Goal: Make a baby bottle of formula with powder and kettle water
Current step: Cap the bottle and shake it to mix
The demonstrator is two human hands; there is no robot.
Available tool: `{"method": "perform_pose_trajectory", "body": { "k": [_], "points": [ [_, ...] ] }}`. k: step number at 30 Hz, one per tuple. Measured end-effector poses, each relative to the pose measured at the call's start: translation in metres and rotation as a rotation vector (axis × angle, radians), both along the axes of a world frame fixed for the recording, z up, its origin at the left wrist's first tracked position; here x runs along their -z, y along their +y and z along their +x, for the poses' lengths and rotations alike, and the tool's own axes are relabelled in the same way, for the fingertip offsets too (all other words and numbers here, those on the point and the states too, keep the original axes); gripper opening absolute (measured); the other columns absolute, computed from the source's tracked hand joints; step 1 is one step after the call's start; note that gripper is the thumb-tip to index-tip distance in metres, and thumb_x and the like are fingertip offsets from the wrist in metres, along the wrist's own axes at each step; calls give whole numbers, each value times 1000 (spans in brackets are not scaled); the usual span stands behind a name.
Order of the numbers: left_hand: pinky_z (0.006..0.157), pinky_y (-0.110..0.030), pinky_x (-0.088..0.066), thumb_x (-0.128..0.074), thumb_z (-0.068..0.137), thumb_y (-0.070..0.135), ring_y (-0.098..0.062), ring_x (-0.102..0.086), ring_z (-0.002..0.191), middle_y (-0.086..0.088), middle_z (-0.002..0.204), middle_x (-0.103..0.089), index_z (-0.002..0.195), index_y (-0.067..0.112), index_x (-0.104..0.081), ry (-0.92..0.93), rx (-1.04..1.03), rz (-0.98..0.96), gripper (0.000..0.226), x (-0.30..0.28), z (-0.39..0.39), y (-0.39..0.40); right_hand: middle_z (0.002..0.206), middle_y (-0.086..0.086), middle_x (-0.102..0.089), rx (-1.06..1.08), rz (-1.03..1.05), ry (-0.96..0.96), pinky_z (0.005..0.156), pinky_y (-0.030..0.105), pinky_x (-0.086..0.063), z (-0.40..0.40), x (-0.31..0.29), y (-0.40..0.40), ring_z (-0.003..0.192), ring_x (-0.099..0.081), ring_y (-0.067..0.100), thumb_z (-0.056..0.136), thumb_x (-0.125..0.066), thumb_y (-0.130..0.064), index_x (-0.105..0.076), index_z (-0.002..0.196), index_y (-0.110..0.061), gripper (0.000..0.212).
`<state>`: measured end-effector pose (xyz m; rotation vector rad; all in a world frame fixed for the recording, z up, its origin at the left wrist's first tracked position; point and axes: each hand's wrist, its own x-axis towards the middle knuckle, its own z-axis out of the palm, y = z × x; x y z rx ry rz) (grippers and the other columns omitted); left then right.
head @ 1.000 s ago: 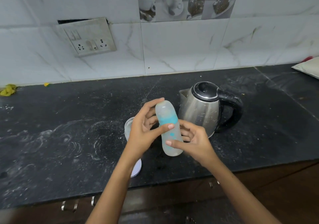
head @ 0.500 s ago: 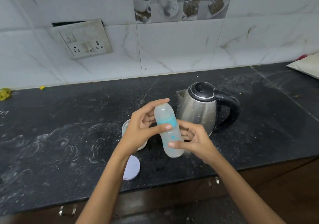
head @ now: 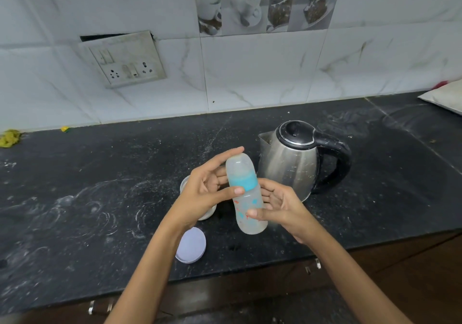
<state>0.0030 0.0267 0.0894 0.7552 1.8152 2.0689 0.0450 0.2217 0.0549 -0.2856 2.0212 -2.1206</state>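
A baby bottle (head: 246,197) with a blue collar and a clear cap, cloudy liquid inside, is held upright and slightly tilted above the black counter (head: 75,198). My left hand (head: 205,193) grips it around the collar and cap, thumb across the front. My right hand (head: 277,208) holds the lower body from the right. A steel kettle (head: 290,161) with a black handle stands just behind on the right, lid closed. A powder jar (head: 186,183) sits behind my left hand, mostly hidden. Its white lid (head: 191,245) lies flat near the counter's front edge.
The counter is dusted with white powder marks. A socket plate (head: 125,61) hangs on the tiled wall. A yellow scrap (head: 10,137) lies at the far left, and a pale cushion-like object (head: 445,96) at the far right. Cabinet fronts (head: 375,286) run below the counter edge.
Both hands stay on the bottle in almost the same pose. The view has shifted slightly, bringing more of the white lid into sight.
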Motion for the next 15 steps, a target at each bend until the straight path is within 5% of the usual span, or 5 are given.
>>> {"method": "perform_pose_trajectory", "body": {
  "k": [7,15],
  "points": [
    [88,-26,-54,-86,66,15,-8,-65,105,16,122,-64,126,22,-58,292,-458,-96,67,-3,18,23,117,-9,-67,302,169,201,91,23,-53,1,8,-14,113,-62,10,63,-90,-19,-55,115,-30,64],
    [95,-21,-49,-84,68,11,-10,-60,118,12,130,-61,132,21,-54,282,-268,-123,72,-6,9,14,119,-2,-68,267,120,201,95,34,-54,-2,7,-11,113,-64,14,66,-87,-5,-56,120,-19,64]
  ]
}}
